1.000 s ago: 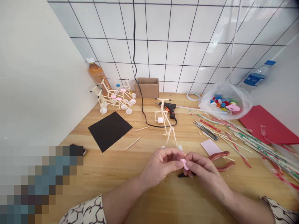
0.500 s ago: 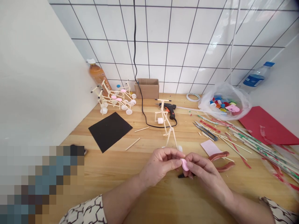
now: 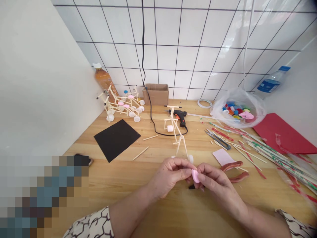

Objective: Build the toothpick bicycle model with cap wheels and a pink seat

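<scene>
My left hand [image 3: 170, 177] and my right hand [image 3: 215, 185] meet at the middle of the wooden table, pinching a small pink plastic cap [image 3: 195, 176] between their fingertips. Under my right hand lie red-handled pliers [image 3: 232, 166], their black jaws [image 3: 191, 187] showing past my fingers. Just beyond my hands, a stick-built frame [image 3: 174, 129] stands with a white cap [image 3: 190, 159] at its foot. The frame's lower end is close to my left fingertips but apart from them.
A black hot glue gun [image 3: 180, 116] stands behind the frame, its cable curving left. Scissors [image 3: 218, 139], a pink card [image 3: 224, 157] and striped straws [image 3: 279, 158] lie to the right. A bag of bottle caps [image 3: 237, 109] sits at back right.
The pink cap has turned slightly in my fingers, showing a rounder face. My hands have barely shifted, and the view has drifted slightly.
</scene>
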Tool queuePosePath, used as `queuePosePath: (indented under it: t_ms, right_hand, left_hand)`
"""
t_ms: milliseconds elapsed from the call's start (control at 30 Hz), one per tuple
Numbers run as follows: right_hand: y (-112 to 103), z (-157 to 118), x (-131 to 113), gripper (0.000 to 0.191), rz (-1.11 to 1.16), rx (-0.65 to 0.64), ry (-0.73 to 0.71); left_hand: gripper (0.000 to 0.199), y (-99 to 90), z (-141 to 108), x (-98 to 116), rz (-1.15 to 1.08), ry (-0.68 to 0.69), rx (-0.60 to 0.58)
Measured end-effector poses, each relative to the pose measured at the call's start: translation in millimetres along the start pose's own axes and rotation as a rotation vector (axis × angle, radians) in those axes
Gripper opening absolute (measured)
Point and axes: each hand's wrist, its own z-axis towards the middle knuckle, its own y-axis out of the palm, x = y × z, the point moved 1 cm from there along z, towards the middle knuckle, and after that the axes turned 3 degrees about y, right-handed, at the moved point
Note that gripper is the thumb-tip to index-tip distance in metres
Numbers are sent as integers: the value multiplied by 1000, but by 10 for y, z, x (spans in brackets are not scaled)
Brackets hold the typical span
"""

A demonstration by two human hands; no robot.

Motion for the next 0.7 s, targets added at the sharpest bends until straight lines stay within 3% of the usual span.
queuePosePath:
  t_ms: [200,400,700]
  right_hand:
    - [8,8,-13,27,3,-28,-29]
    - [46,4,-56,27,-91,58,6]
    - [48,5,4,27,-263,122,-91]
  left_hand:
    - [19,-11,9,-19,-6,-3,-10]
    - [15,32,-13,19,11,8,-8]
    - [11,100,-53,116,277,53,108]
